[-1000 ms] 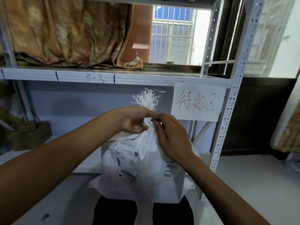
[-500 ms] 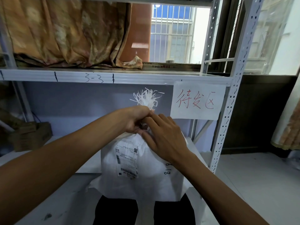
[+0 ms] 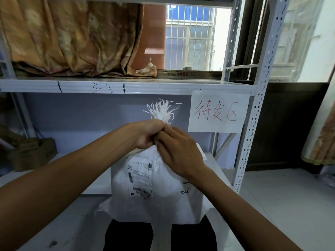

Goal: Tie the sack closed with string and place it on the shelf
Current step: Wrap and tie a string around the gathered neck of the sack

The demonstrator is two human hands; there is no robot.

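A white woven sack [image 3: 163, 201] with a shipping label and black handwritten numbers rests on my lap, in front of the metal shelf [image 3: 126, 86]. Its neck is bunched, and frayed white strands [image 3: 162, 110] stick up above my fingers. My left hand [image 3: 147, 134] is clenched around the neck just under the frayed top. My right hand [image 3: 178, 153] presses against the neck from the right, fingers curled toward the left hand. Any string is hidden under my fingers.
A paper sign with red writing [image 3: 218, 111] hangs from the shelf edge on the right. A white perforated upright [image 3: 253, 124] stands at the right. Folded orange curtain fabric [image 3: 72, 37] lies on the upper shelf. A cardboard box [image 3: 32, 153] sits on the lower shelf, left.
My right hand has moved up and left from beside the neck until it touches my left hand. The sack's neck is now covered by both hands.
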